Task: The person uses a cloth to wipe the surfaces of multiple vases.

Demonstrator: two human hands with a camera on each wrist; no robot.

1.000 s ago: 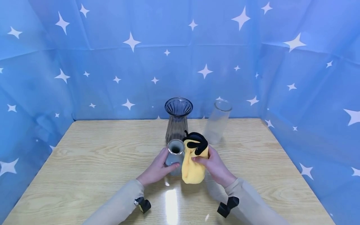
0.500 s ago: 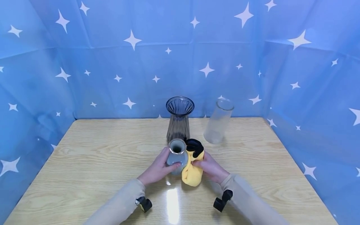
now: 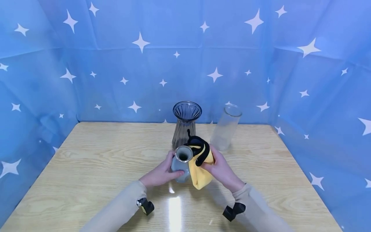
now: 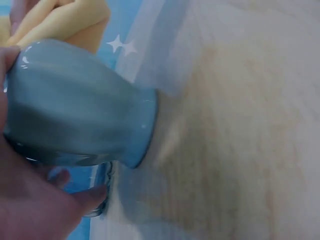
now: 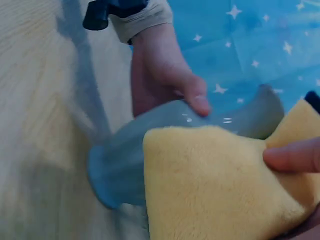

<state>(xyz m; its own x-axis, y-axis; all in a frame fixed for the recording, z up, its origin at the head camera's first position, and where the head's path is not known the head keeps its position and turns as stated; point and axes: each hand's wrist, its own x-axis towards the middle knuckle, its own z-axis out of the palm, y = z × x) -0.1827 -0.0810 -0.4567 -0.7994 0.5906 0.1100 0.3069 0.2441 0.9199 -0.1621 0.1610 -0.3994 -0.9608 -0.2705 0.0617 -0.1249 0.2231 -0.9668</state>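
Note:
A blue-grey glazed vase with a flared mouth stands at the middle of the table, leaning slightly in the wrist views. My left hand grips its body from the left, thumb across the near side. On the vase's right side, my right hand pinches a yellow plush cloth with black trim, thumb on top. In the right wrist view the cloth covers part of the vase. The vase's foot is right at the tabletop in the left wrist view.
Behind the vase stands a smoky ribbed glass vase with a wide rim. To its right is a clear cylindrical glass vase. A blue curtain with white stars surrounds the wooden table at the back and sides.
The right hand first worked the cloth leftward and down against the vase, then came back up and right with it. The left hand keeps its grip; the vase has barely shifted.

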